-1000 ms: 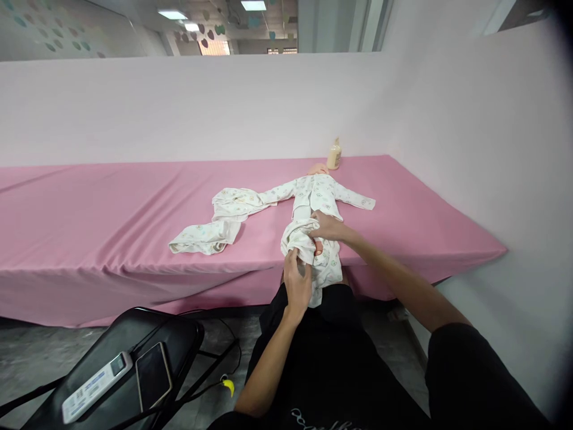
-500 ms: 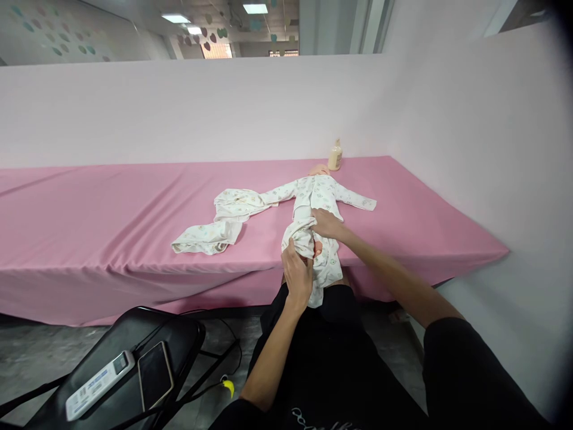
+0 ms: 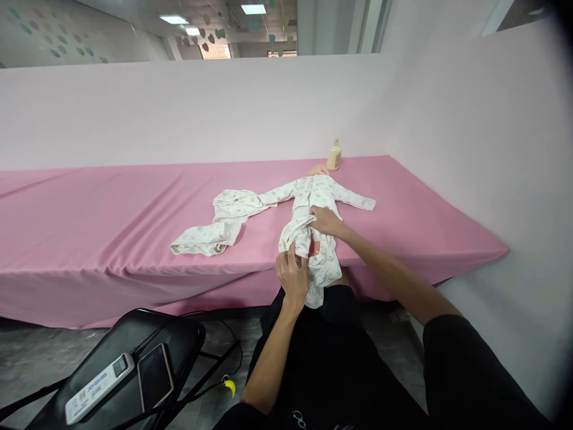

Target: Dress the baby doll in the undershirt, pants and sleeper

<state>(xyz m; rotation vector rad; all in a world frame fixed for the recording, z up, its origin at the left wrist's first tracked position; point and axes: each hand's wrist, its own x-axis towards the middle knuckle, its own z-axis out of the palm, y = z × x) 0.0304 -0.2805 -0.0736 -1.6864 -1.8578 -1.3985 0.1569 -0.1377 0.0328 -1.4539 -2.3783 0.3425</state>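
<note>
A baby doll lies on its back on a pink-covered table, its head (image 3: 317,170) away from me, in a white patterned baby top (image 3: 320,190) with both sleeves spread. Bunched white patterned baby pants (image 3: 295,232) sit over its lower body, and more of that cloth (image 3: 324,272) hangs over the near edge. My right hand (image 3: 326,221) pinches the upper edge of the bunched pants. Lower down, my left hand (image 3: 293,278) grips the pants' near end, its fingertips partly inside the cloth. Between the folds a bit of the doll's skin-coloured foot (image 3: 316,247) shows.
Other white patterned baby clothes (image 3: 208,237) lie to the left on the pink sheet (image 3: 134,209). A pump bottle (image 3: 333,156) stands behind the doll's head. At lower left, a black chair (image 3: 179,334) holds a phone (image 3: 155,377) and a white device (image 3: 99,388). A wall rises at right.
My left hand has shifted slightly left and down, with its fingers more spread on the cloth. The bunched pants have moved a little left; my right hand has barely moved.
</note>
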